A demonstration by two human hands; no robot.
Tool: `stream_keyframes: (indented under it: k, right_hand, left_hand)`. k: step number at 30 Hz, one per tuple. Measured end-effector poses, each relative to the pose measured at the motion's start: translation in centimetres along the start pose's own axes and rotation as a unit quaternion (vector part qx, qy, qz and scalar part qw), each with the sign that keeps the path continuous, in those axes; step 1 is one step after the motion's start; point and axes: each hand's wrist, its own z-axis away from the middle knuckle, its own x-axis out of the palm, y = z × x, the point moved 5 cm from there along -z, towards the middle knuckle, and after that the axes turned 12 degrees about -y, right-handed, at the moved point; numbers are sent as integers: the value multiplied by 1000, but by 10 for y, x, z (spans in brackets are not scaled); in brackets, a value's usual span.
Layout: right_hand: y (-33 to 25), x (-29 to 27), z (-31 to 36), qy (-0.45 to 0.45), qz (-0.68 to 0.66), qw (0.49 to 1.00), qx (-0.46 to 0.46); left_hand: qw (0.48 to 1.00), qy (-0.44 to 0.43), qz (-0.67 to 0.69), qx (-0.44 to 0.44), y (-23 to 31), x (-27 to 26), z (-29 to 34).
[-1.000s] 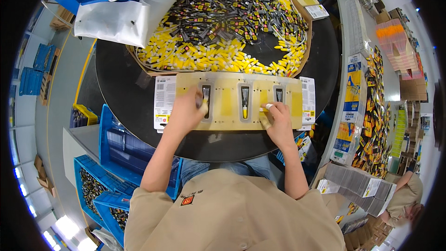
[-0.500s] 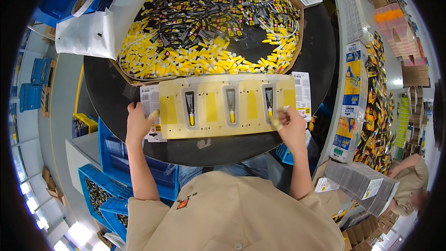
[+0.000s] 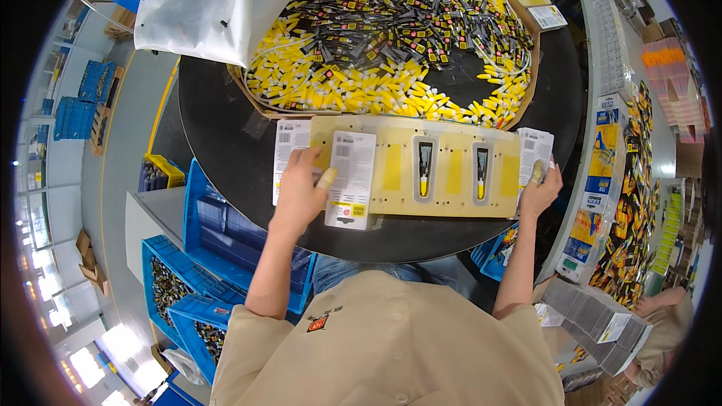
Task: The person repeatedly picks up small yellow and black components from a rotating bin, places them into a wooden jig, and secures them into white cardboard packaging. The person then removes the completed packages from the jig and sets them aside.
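A long pale-yellow tray (image 3: 391, 199) lies across the near part of the round black table. In two of its recesses lie small black glue tubes with yellow caps, a middle tube (image 3: 425, 169) and a right-hand tube (image 3: 480, 173). A white printed backing card (image 3: 352, 173) covers the tray's left recess, and what is under it is hidden. My left hand (image 3: 301, 189) holds that card by its left edge, thumb on top. At the tray's right end, my right hand (image 3: 540, 192) is closed on a white card (image 3: 535, 149). More white cards (image 3: 292, 154) stick out at the left end.
Beyond the tray, a cardboard-rimmed heap of glue tubes (image 3: 406, 22) fills the table's far part. A white plastic bag (image 3: 192, 26) hangs at far left. Blue crates (image 3: 226, 218) stand lower left. A bench with packed goods (image 3: 602, 180) runs along the right, near another person (image 3: 665, 323).
My left hand has brought a white card over the left recess. My right hand has left the right recess for the cards at the right end. The whole view has shifted.
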Motion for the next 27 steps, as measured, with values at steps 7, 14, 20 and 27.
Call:
stream_keyframes:
  k: [7, 14, 20, 27]
  right_hand:
    - [-98, -50, 40, -148, -221, 963, 38]
    - [-182, -16, 71, -193, -286, 937, -62]
    - [-136, -16, 86, -265, 100, 955, -92]
    - [-38, 13, 0, -69, 155, 983, -63]
  left_hand:
    - [961, -107, -247, 69, 27, 53, -10]
    - [952, -147, -267, 43, 25, 52, -25]
    - [949, -121, -290, 33, 24, 51, -19]
    - [955, -93, -282, 9, 38, 36, -29]
